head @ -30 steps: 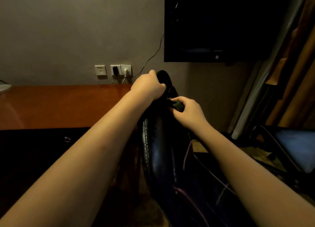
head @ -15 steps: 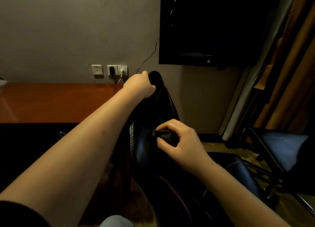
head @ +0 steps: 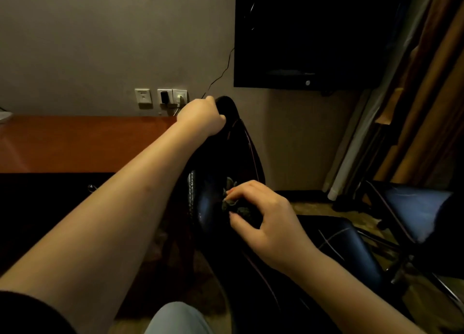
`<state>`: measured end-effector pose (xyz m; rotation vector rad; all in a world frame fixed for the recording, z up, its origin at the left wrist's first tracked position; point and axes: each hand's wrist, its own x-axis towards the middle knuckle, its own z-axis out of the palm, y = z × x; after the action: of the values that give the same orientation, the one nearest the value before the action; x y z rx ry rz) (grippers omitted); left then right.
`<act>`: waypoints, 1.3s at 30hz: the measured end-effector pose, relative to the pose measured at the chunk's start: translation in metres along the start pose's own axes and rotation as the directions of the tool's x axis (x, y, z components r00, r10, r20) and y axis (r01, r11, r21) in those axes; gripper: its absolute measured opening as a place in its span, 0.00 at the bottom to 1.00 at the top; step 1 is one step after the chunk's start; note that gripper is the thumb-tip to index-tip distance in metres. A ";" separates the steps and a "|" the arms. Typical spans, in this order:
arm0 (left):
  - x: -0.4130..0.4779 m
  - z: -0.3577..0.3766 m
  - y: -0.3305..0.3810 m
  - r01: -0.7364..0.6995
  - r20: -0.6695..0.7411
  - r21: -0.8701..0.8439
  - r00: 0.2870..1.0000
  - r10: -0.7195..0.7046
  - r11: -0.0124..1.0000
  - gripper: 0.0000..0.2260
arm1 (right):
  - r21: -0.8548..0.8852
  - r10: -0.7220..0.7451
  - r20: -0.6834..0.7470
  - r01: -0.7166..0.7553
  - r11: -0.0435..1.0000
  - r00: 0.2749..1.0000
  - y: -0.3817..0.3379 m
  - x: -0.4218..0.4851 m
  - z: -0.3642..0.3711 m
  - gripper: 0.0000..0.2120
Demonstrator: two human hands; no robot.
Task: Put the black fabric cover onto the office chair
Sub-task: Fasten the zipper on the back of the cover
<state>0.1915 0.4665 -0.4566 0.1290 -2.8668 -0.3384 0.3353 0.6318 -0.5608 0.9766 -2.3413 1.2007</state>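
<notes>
The office chair (head: 208, 208) stands in front of me, its shiny dark backrest seen edge-on and its seat (head: 351, 245) to the right. The black fabric cover (head: 241, 158) lies over the upper backrest. My left hand (head: 200, 119) grips the top of the backrest, over the cover's edge. My right hand (head: 261, 213) is lower, at mid-backrest, and pinches a bunched fold of the cover between thumb and fingers. The dim light hides where the cover ends.
A reddish wooden desk (head: 75, 142) runs along the wall at left, close to the chair. Wall sockets (head: 160, 97) with a plug sit above it. A dark television (head: 313, 32) hangs above. A second chair with a blue seat (head: 416, 208) stands right, curtains (head: 414, 107) behind.
My right hand has moved down the backrest from near the top to its middle, still pinching the cover fabric. My left hand has stayed on the top.
</notes>
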 end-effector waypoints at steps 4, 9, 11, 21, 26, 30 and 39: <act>0.007 0.002 -0.002 -0.007 0.003 -0.023 1.000 0.007 1.000 0.22 | 0.003 -0.001 -0.038 0.001 1.000 0.999 0.007 0.014 0.002 0.09; 0.015 0.006 -0.004 -0.010 -0.032 -0.033 0.999 0.009 0.999 0.23 | -0.043 0.050 -0.065 -0.052 0.998 0.997 0.024 0.052 0.004 0.10; 0.019 0.007 -0.005 -0.021 -0.047 -0.037 0.999 0.019 0.999 0.23 | -0.083 0.074 -0.084 -0.081 0.993 0.994 0.033 0.072 0.005 0.11; 0.026 0.011 -0.005 -0.018 -0.056 -0.069 0.998 0.014 0.997 0.22 | -0.167 0.233 -0.155 -0.258 0.952 0.960 0.077 0.139 0.011 0.09; 0.025 0.010 -0.004 -0.014 -0.045 -0.066 0.999 0.011 0.998 0.22 | -0.271 0.179 -0.133 -0.209 0.940 0.975 0.077 0.130 0.013 0.14; 0.022 0.007 -0.002 -0.025 -0.020 -0.048 1.000 0.024 0.999 0.23 | -0.291 0.126 -0.054 -0.136 0.947 0.991 0.062 0.110 0.005 0.16; 0.011 0.000 0.005 -0.014 0.026 0.036 1.000 0.013 0.999 0.24 | -0.086 -0.017 0.022 0.019 0.996 1.000 0.006 0.017 -0.003 0.07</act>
<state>0.1803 0.4697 -0.4532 0.1122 -2.8984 -0.2873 0.3190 0.6292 -0.5526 0.9840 -2.3738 1.0780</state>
